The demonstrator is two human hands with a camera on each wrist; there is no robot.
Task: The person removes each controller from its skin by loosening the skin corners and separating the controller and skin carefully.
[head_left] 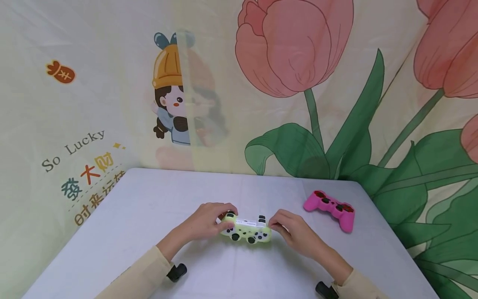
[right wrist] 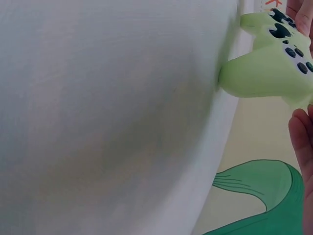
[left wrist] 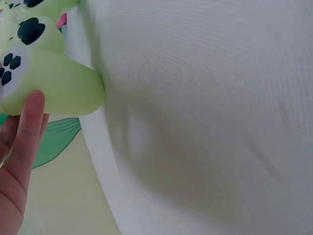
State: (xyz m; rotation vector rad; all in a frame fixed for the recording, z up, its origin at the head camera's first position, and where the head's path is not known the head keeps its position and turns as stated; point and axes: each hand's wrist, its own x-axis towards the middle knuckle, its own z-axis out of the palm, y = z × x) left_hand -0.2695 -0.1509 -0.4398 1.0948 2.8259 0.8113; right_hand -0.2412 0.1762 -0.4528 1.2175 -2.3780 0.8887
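Observation:
A white game controller (head_left: 246, 223) in a light green silicone cover (head_left: 244, 231) stands on its grips on the table, its top edge showing bare. My left hand (head_left: 209, 221) grips the controller's left end, thumb on the front and fingers behind. At the right end, my right hand (head_left: 295, 232) pinches the cover's edge between thumb and fingertips. A thin, pale piece of the cover reaches toward those fingers in the right wrist view. Black thumbsticks and buttons show through the cover's openings in the left wrist view.
A pink controller-shaped cover (head_left: 331, 207), with dark and red parts, lies at the back right of the white-covered table (head_left: 157, 187). Behind the table hangs a printed curtain (head_left: 209, 25) with tulips and a cartoon figure. Black wrist cameras sit at both sleeves.

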